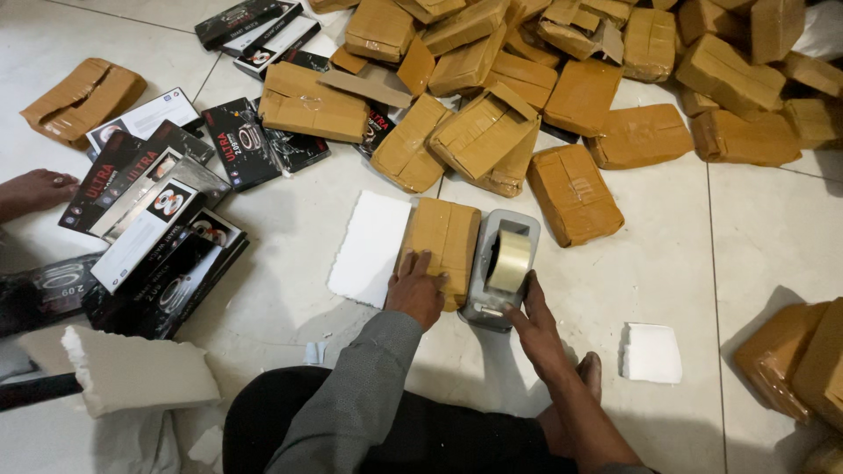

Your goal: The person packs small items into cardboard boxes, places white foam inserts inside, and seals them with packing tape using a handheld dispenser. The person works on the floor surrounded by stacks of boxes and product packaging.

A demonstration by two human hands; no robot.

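My left hand [416, 288] rests flat on the near end of a brown taped parcel [443, 237] that lies on the tiled floor. Right beside it stands a grey tape dispenser [493, 294] with a roll of clear tape [509, 260]. My right hand [532, 318] touches the near end of the dispenser, with fingers at its cutter. A grey sleeve covers my left arm.
A big heap of brown parcels [527, 79] fills the floor ahead. Black and white product boxes [158, 219] lie at the left, near another person's foot [35, 189]. White foam pieces [369, 246] [652, 353] [140, 369] and more parcels [795, 360] lie around.
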